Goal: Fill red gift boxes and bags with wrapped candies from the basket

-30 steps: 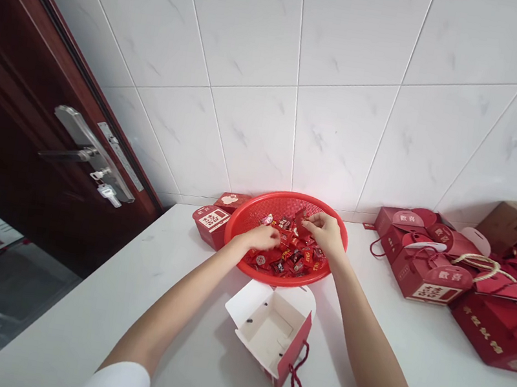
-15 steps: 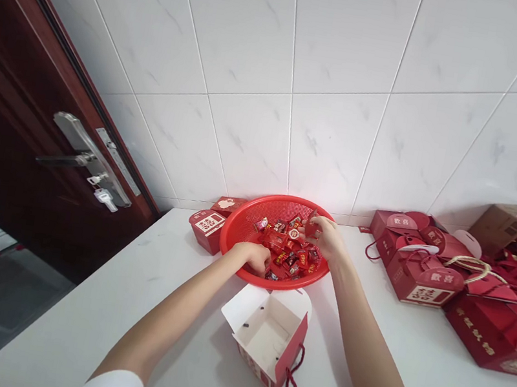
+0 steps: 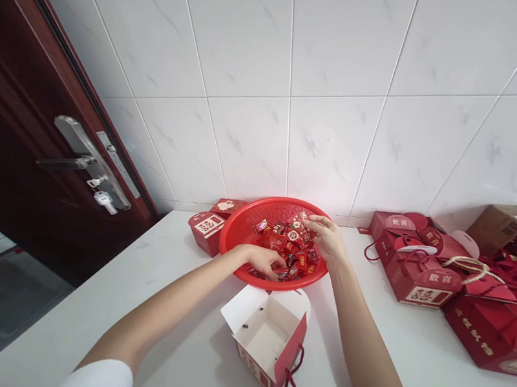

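Note:
Wrapped sweets (image 3: 297,260) lie in a red plastic basket (image 3: 237,213) near the wall. My left hand (image 3: 268,262) reaches into the basket's near side, fingers parted and curved down over the sweets. At the basket's right side, my right hand (image 3: 325,233) pinches a red patterned packet (image 3: 301,225) between thumb and fingers. In front of the basket stands an open red box (image 3: 271,336) with a white interior, its flaps spread and a dark red cord hanging on its right. Nothing but small dark spots shows inside it.
Two closed red boxes (image 3: 206,230) stand left of the basket. Several red boxes (image 3: 427,272) are grouped at the right, beside a brown carton (image 3: 498,228) of red material. A dark door (image 3: 21,110) with keys in its lock is at the left.
My left hand has shifted slightly right over the sweets and its fingers have opened. The packet at my right hand has turned, so its patterned face now shows.

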### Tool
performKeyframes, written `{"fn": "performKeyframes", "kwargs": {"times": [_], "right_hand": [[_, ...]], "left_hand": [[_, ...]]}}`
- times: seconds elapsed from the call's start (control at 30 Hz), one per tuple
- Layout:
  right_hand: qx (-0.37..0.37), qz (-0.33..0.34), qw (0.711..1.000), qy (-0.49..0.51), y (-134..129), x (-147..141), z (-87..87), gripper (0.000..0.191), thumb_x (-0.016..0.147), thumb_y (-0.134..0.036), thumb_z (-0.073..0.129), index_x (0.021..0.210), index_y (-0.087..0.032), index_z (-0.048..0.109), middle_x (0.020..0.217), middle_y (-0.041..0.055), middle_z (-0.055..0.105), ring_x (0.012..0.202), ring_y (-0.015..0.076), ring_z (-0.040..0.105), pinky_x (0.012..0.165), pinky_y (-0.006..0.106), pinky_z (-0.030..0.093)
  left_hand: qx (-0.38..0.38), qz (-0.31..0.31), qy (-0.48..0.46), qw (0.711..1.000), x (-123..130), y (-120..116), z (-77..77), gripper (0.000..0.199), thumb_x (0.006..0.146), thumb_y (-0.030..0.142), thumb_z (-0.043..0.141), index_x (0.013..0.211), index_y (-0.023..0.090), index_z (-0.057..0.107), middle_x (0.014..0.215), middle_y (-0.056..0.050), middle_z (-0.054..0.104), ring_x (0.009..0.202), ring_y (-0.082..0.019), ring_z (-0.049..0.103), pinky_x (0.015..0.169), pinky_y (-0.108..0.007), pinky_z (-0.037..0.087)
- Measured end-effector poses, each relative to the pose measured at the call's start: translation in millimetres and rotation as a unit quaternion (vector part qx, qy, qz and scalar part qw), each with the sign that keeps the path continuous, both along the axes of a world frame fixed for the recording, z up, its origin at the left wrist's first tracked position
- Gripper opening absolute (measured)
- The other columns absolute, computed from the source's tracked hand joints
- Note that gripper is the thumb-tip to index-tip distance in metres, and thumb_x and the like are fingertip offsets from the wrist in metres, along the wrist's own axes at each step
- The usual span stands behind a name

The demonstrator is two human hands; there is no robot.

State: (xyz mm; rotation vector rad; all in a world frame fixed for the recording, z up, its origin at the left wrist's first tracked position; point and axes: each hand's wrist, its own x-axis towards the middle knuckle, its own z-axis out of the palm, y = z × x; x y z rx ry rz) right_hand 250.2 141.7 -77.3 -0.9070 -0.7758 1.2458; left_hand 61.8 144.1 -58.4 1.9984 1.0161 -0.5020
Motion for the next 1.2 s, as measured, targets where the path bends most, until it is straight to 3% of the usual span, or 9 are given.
{"fn": "performKeyframes", "kwargs": {"times": [0.17,0.33,0.43,0.67,0.8,0.9,1.07,1.13,1.2], "right_hand": [[-0.003,-0.016,1.0,-0.005,3.3,1.7,-2.4,0.032,0.045,-0.028,0.087,0.071,-0.021,0.071,0.07,0.0009,0.073,0.066,0.0179,0.066,0.052,0.027,0.046],[0.004,-0.022,1.0,-0.005,3.1,1.7,-3.4,0.026,0.047,-0.031,0.086,0.063,-0.021,0.067,0.061,-0.0008,0.068,0.06,0.0174,0.062,0.05,0.028,0.044],[0.006,-0.029,1.0,0.004,2.7,1.9,-3.5,0.03,0.048,-0.034,0.086,0.06,-0.021,0.062,0.061,-0.0013,0.067,0.059,0.0168,0.062,0.051,0.028,0.046],[0.005,-0.062,0.998,0.019,6.9,4.0,-5.0,0.037,0.05,-0.04,0.085,0.064,-0.023,0.055,0.063,-0.0012,0.067,0.062,0.0185,0.064,0.053,0.029,0.05],[0.002,-0.071,0.997,0.017,8.6,3.1,-5.4,0.036,0.051,-0.039,0.083,0.063,-0.023,0.054,0.061,-0.0019,0.065,0.06,0.0174,0.063,0.052,0.028,0.05],[0.003,-0.073,0.997,0.008,8.5,2.8,-5.5,0.035,0.052,-0.04,0.082,0.065,-0.023,0.053,0.061,-0.0022,0.065,0.06,0.0172,0.062,0.05,0.027,0.048],[0.004,-0.08,0.997,0.004,7.0,2.8,-4.9,0.035,0.054,-0.041,0.08,0.066,-0.024,0.052,0.06,-0.003,0.063,0.057,0.0161,0.06,0.049,0.026,0.045],[0.005,-0.082,0.997,0.007,5.9,2.4,-4.2,0.036,0.054,-0.04,0.081,0.066,-0.024,0.051,0.059,-0.0035,0.062,0.056,0.0154,0.059,0.048,0.026,0.044],[0.007,-0.086,0.996,0.012,4.7,1.6,-3.5,0.036,0.054,-0.039,0.081,0.065,-0.024,0.051,0.059,-0.0037,0.062,0.056,0.0149,0.058,0.048,0.026,0.043]], "left_hand": [[-0.017,-0.02,-0.003,1.0,10.4,-4.2,4.9,0.038,0.085,0.041,0.058,0.119,0.026,0.063,0.082,-0.001,0.071,0.066,-0.019,0.065,0.055,-0.026,0.047],[0.084,-0.066,-0.01,0.994,27.3,-2.0,-1.0,0.012,0.081,0.032,0.063,0.085,0.022,0.069,0.076,-0.001,0.068,0.07,-0.02,0.063,0.064,-0.027,0.047],[0.124,-0.054,-0.025,0.99,31.5,7.3,-5.0,0.006,0.077,0.023,0.064,0.08,0.021,0.068,0.078,-0.001,0.069,0.075,-0.021,0.065,0.069,-0.028,0.048],[0.219,0.025,-0.09,0.971,15.3,39.4,-5.2,0.048,0.075,0.01,0.057,0.122,0.019,0.064,0.113,-0.005,0.071,0.101,-0.022,0.066,0.083,-0.025,0.05],[0.252,0.071,-0.086,0.961,6.8,46.3,-13.1,0.05,0.078,0.007,0.051,0.126,0.016,0.062,0.101,-0.005,0.073,0.091,-0.02,0.068,0.075,-0.024,0.051],[0.289,0.085,-0.084,0.95,4.3,46.6,-15.9,0.043,0.081,0.007,0.049,0.119,0.018,0.065,0.095,-0.004,0.073,0.09,-0.02,0.068,0.079,-0.026,0.051],[0.338,0.051,-0.11,0.933,13.7,45.4,-10.3,0.032,0.09,0.017,0.051,0.117,0.02,0.067,0.116,-0.008,0.07,0.109,-0.023,0.063,0.096,-0.031,0.046],[0.328,0.008,-0.121,0.937,23.0,44.0,-9.3,0.03,0.092,0.031,0.058,0.117,0.022,0.069,0.118,-0.007,0.069,0.111,-0.024,0.062,0.098,-0.03,0.044],[0.306,-0.044,-0.118,0.944,33.5,41.4,-10.4,0.042,0.085,0.046,0.068,0.121,0.025,0.07,0.119,-0.007,0.067,0.112,-0.025,0.061,0.098,-0.031,0.044]]}}
